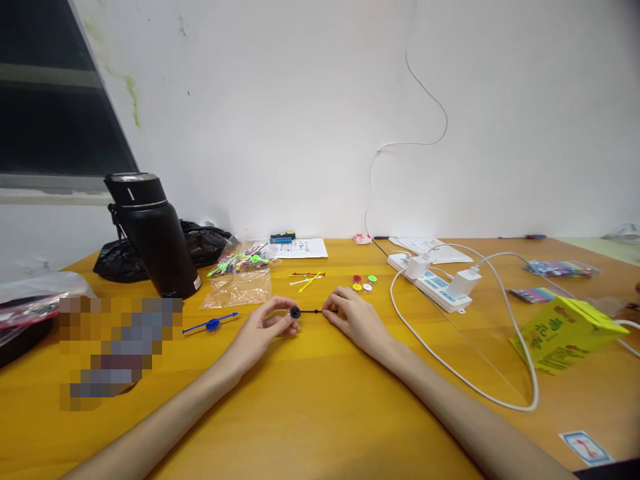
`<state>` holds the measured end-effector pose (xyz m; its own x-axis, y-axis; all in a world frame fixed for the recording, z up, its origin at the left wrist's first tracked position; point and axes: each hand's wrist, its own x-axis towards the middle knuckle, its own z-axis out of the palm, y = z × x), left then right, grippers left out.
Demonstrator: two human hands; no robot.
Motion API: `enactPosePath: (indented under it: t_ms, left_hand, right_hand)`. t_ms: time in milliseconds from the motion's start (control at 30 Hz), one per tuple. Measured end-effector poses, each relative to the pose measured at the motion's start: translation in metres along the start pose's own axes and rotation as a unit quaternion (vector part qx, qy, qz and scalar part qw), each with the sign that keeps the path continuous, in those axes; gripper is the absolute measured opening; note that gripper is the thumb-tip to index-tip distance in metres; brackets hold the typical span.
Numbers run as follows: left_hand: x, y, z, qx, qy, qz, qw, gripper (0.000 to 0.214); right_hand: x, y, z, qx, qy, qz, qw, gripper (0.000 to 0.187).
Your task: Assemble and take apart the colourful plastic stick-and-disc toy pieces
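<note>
The left hand (267,323) had its grip pinching a small black disc (295,312) just above the middle of the worktop (300,413), and the right hand (350,320) had its grip pressed together on the far end of a thin black rod (309,311). The rod ran level between the two hands, its left end meeting the disc; whether the two were joined could not be told. To the left of the left hand lay a blue stick (227,317) with an arrow tip, a blue disc (213,325) at its middle. Beyond the hands, a few red, white and yellow sticks (311,283) lay loosely together, and near the right hand were four small discs: a red one (357,279), a green one (372,279), a yellow one (357,287) and a white one (367,288). A clear bag (237,288) with bright parts inside lay farther back on the left, near a black bottle (159,243) that stood upright. On the right, a white power strip (443,295) carried two plugged-in chargers with white cables (495,402), and a yellow packet (565,333) stood beyond the looping cable.
</note>
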<state>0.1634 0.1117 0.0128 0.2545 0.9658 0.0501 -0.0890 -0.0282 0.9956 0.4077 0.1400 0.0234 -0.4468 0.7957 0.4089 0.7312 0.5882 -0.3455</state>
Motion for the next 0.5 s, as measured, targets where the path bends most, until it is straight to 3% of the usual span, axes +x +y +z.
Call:
enactPosePath:
  t_ms: [100,200,333,500]
  left_hand:
    - [0.003,-0.002,-0.003,-0.017,0.012,-0.007,1.000,0.042]
    - [0.004,-0.002,-0.005,-0.022,0.019,-0.003,1.000,0.043]
    - [0.003,0.001,-0.003,-0.029,-0.004,-0.007,1.000,0.048]
    - [-0.001,0.006,-0.002,-0.028,-0.012,-0.017,0.999,0.052]
  right_hand:
    - [0.000,0.000,0.001,0.048,-0.002,0.014,0.999,0.011]
    - [0.001,-0.004,0.002,0.166,-0.001,0.059,0.984,0.017]
    - [0.006,-0.013,0.003,0.404,-0.033,0.107,0.908,0.034]
    - [0.006,-0.021,0.003,0.552,-0.093,0.146,0.816,0.040]
